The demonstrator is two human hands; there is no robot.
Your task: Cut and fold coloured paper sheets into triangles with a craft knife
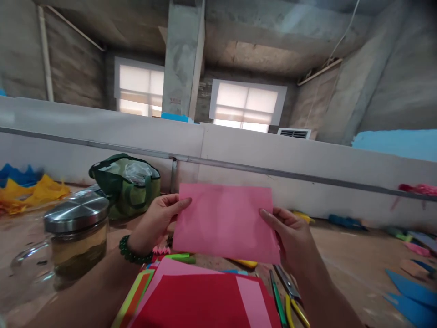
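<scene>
I hold a pink sheet of paper (225, 223) up in front of me with both hands. My left hand (159, 218) pinches its left edge, thumb on the front near the top corner; a green bead bracelet (131, 253) circles that wrist. My right hand (290, 230) grips the right edge, thumb lying on the front. Below the sheet lies a stack of coloured paper (201, 300) with a red sheet on top.
A glass jar with a steel lid (75, 234) stands at the left. A green bag (128, 182) sits by the white partition wall (239, 159). Scissors (290, 291) lie right of the stack. Blue paper scraps (409, 291) and yellow scraps (30, 193) litter the table.
</scene>
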